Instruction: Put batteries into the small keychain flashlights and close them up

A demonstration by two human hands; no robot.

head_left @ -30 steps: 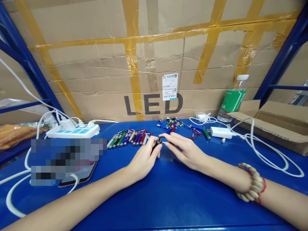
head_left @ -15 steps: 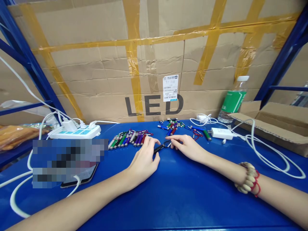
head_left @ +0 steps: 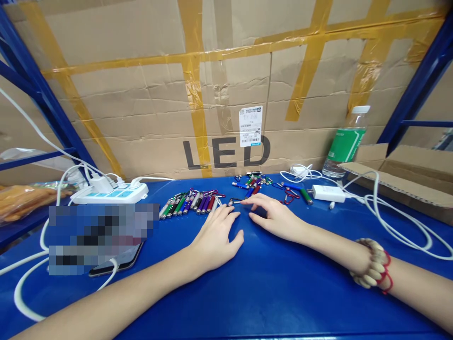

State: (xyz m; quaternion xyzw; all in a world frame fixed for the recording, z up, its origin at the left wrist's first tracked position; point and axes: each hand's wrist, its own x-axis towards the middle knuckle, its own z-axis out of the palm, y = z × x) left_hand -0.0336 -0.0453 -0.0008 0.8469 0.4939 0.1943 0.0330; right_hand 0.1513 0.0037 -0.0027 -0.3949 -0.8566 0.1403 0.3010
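A row of small keychain flashlights [head_left: 184,205] in several colours lies side by side, carabiner clips pointing away from me. At its right end, my left hand [head_left: 214,238] rests palm down, fingers stretched out and thumb apart. Just beyond those fingertips is a dark carabiner clip [head_left: 235,201]; the light it belongs to is mostly hidden by the fingers. My right hand [head_left: 274,215] reaches in from the right, its index fingertip at this clip and its thumb held apart. Behind the right hand, a loose pile of keychain flashlights [head_left: 253,190] has its clips tangled together.
A power strip [head_left: 111,193] with plugs and a phone [head_left: 123,264] are on the left. To the right are a white adapter [head_left: 329,193] with looped cable, a bottle [head_left: 345,144] and an open cardboard box [head_left: 399,186]. A large taped carton [head_left: 141,108] stands behind.
The black keychain flashlight held between both hands has been laid down at the row's right end. My left fingers have straightened, and the right hand's pinch on the clip has opened.
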